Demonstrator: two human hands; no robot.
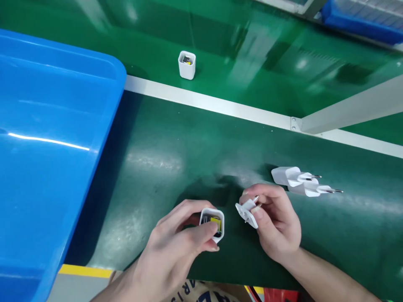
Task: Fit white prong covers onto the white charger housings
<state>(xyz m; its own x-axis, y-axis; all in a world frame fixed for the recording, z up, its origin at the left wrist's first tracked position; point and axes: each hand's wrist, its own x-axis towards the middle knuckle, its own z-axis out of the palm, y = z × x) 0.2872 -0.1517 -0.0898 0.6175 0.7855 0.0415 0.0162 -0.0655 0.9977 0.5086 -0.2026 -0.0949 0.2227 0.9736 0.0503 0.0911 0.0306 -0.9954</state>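
Observation:
My left hand (pixel 176 245) is closed around a white open charger housing (pixel 213 224) with a yellow part visible inside. Just to its right, my right hand (pixel 277 222) pinches a white plug cover with metal pins (pixel 247 210). The two parts are a short gap apart above the green mat (pixel 163 167). Two more white plug covers (pixel 302 181) lie on the mat just beyond my right hand, their pins pointing right.
A large blue plastic bin (pixel 53 147) fills the left side. Another open white housing (pixel 187 64) stands upright on the green belt beyond a white rail (pixel 220 107). A blue crate (pixel 362 19) sits at the top right corner.

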